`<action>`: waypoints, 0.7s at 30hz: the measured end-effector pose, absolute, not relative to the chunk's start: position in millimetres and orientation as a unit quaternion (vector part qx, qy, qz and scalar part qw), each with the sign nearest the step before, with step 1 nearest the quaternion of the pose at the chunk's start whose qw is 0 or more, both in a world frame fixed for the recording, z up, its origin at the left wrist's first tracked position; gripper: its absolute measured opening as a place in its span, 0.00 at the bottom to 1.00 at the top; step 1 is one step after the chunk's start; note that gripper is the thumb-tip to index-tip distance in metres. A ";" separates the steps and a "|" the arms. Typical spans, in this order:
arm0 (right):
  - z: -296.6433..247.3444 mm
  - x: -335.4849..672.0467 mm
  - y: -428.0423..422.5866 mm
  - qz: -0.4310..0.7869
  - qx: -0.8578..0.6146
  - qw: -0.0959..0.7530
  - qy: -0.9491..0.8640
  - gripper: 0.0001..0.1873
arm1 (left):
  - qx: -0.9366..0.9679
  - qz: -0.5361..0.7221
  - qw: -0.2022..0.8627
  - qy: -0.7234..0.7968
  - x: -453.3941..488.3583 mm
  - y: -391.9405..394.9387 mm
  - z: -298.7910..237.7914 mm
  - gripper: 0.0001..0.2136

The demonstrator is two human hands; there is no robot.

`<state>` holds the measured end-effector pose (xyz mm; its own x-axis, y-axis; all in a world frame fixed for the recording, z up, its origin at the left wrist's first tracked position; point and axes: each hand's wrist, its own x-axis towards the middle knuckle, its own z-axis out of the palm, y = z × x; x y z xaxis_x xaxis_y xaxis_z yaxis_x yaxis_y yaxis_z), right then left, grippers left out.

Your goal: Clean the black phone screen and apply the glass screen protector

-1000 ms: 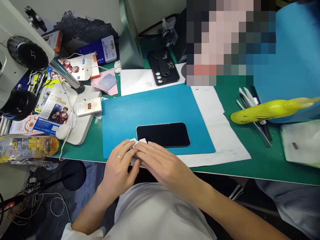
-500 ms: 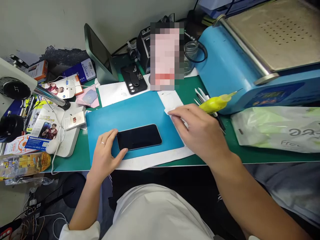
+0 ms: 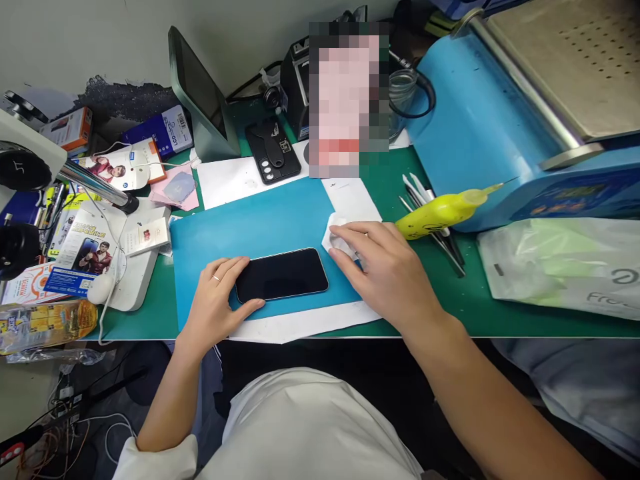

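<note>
A black phone (image 3: pixel 281 274) lies screen up on a blue mat (image 3: pixel 260 227). My left hand (image 3: pixel 216 297) holds the phone's left end, thumb at its near edge and fingers at its far corner. My right hand (image 3: pixel 383 270) rests just right of the phone, its fingers closed on a small white wipe (image 3: pixel 336 235) pressed onto the mat's right edge.
A yellow squeeze bottle (image 3: pixel 440 210) lies over thin tools (image 3: pixel 430 213) to the right. Behind stands a blue machine (image 3: pixel 520 120), with a plastic bag (image 3: pixel 560 263) in front. A microscope base (image 3: pixel 133 260), boxes, a phone case (image 3: pixel 273 157) and a tablet (image 3: pixel 200 100) crowd the left and back.
My hands parted from near the table's front edge. The left hand took the phone's left end; the right hand carried the white wipe to the mat's right edge, then slightly back toward the phone.
</note>
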<state>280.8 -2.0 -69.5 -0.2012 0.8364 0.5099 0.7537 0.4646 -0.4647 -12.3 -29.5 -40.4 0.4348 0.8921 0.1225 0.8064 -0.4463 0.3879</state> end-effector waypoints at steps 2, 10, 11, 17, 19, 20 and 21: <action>-72.1 281.9 -1.1 0.062 -0.533 0.344 -0.771 0.18 | 0.835 0.160 0.150 0.504 -12.1 -29.0 -40.8 0.28; -69.9 281.0 -2.2 0.070 -0.530 0.371 -0.759 0.07 | 0.835 0.195 0.190 0.479 -11.0 -30.3 -41.5 0.26; -68.6 280.8 -2.5 0.063 -0.532 0.378 -0.755 0.07 | 0.834 0.199 0.194 0.476 -10.9 -29.9 -41.5 0.27; -63.6 280.6 -2.0 0.049 -0.526 0.396 -0.751 0.07 | 0.827 0.220 0.204 0.476 -10.1 -27.5 -41.4 0.31; -63.6 280.4 -1.9 0.075 -0.509 0.409 -0.754 0.09 | 0.824 0.218 0.207 0.481 -10.2 -27.3 -41.7 0.32; -63.9 280.3 -2.0 0.086 -0.501 0.415 -0.754 0.10 | 0.823 0.216 0.210 0.482 -10.3 -27.1 -41.8 0.32; -64.2 280.3 -2.2 0.093 -0.497 0.419 -0.754 0.11 | 0.822 0.214 0.212 0.483 -10.4 -26.7 -41.7 0.32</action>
